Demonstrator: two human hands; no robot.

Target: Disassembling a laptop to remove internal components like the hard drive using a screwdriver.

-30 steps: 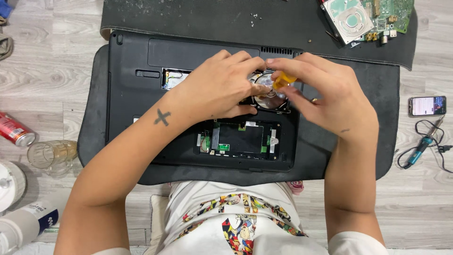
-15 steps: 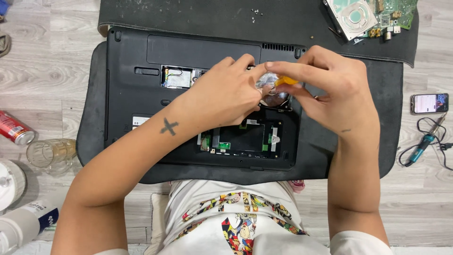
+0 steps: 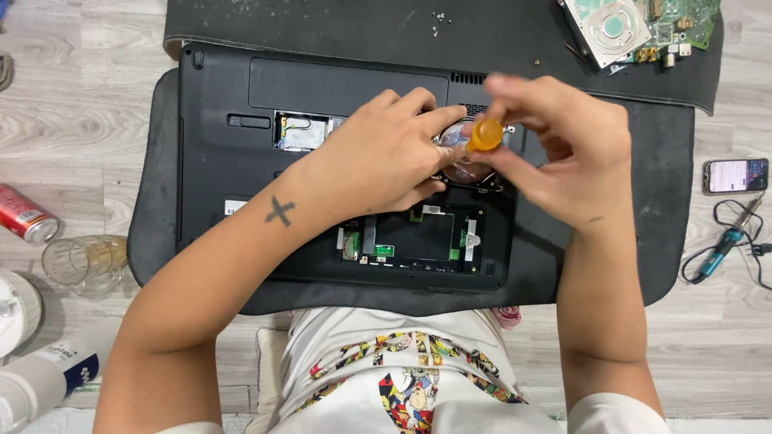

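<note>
A black laptop (image 3: 241, 173) lies upside down on a dark mat (image 3: 659, 209), with bottom panels off and green boards exposed. My right hand (image 3: 563, 157) grips a screwdriver with an orange handle (image 3: 486, 134), held upright over the open bay near the vent. My left hand (image 3: 386, 157) rests flat on the laptop, its fingertips touching the shiny part beside the screwdriver tip. The tip itself is hidden by my fingers.
A second dark mat (image 3: 338, 20) at the back carries small screws and a bare disk drive with circuit boards (image 3: 623, 28). A phone (image 3: 736, 174) and a soldering iron (image 3: 724, 245) lie right. A red can (image 3: 24, 213), a glass (image 3: 80, 264) and bottles sit left.
Both hands stayed at the same spot over the laptop. The screwdriver handle has tipped up, its orange end now facing the camera. The view shifted slightly.
</note>
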